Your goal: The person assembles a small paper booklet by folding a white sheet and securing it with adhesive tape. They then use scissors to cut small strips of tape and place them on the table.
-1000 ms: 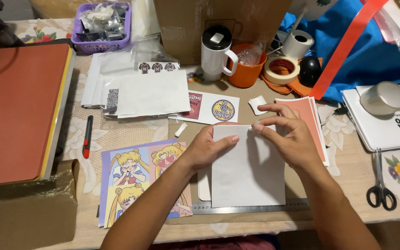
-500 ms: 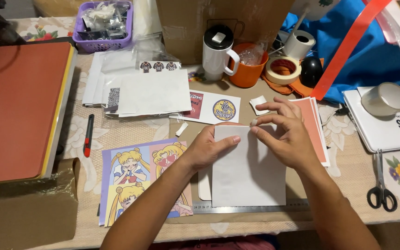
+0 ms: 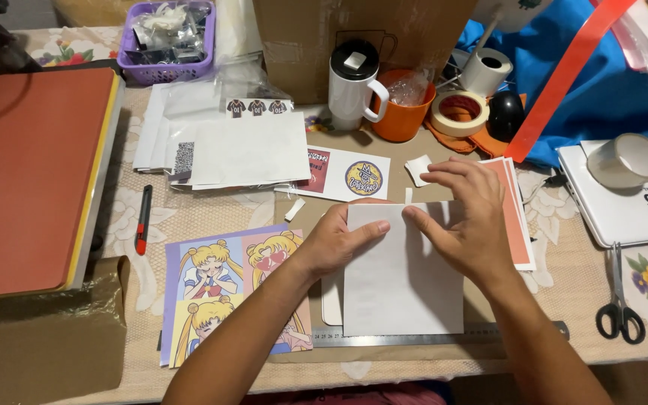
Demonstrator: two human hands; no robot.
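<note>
We press a white sheet (image 3: 403,277) flat on the table (image 3: 211,214), just above the metal ruler (image 3: 444,334). Our left hand (image 3: 337,244) rests on the sheet's upper left edge, grip loose and holding nothing; our right hand (image 3: 468,217) lies spread over its upper right corner, fingers flat. A cartoon print (image 3: 223,289) lies left of the sheet, scissors (image 3: 619,300) well to its right.

– What covers the table (image 3: 211,214)?
– A floral lace cloth. Centre: white sheet (image 3: 403,289) above a steel ruler (image 3: 444,335). Lower left: cartoon print (image 3: 223,289). Right edge: scissors (image 3: 619,300).
– Upper left?
– A purple basket (image 3: 165,66).
</note>
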